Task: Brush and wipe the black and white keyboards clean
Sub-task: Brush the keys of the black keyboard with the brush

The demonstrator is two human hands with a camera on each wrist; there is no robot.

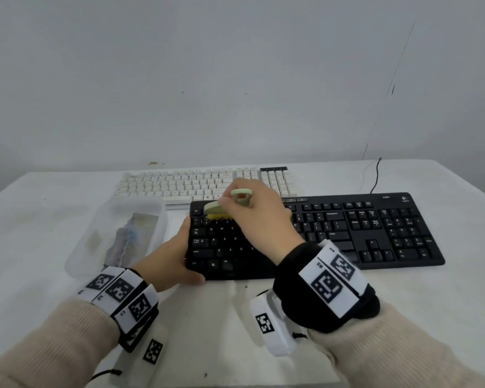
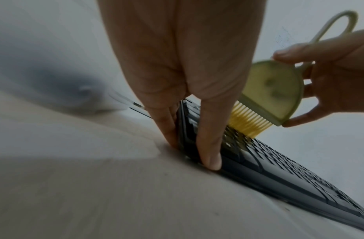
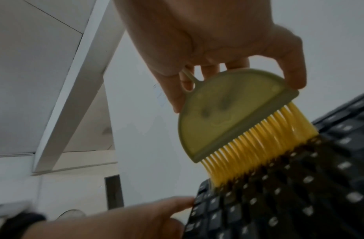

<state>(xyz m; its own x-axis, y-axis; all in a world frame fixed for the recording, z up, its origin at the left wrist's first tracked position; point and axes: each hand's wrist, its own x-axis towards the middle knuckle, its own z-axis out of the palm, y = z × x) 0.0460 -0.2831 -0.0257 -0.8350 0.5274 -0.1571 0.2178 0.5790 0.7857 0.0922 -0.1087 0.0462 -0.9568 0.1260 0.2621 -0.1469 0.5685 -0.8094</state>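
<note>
1. While the black keyboard (image 1: 314,233), nearest on the table (image 1: 39,219), is gripped at its left end by the left hand (image 1: 174,256), brushing is judged in hand.
2. The brush (image 3: 234,118) is pinched by the right hand (image 1: 252,217), bristles on the upper-left keys.
3. Strokes rightward are called for next; the white keyboard (image 1: 179,183) lies behind.

On the surface (image 1: 319,317), one keyboard (image 1: 375,233) lies near the middle. A second keyboard (image 1: 179,186) lies behind it, toward eleven o'clock, their edges touching or nearly so. A container (image 1: 118,233) sits at nine o'clock of the near keyboard, just beside its left end. A brush (image 1: 221,208) rests on that keyboard's far-left keys. A cable (image 1: 375,175) runs off at one o'clock.
</note>
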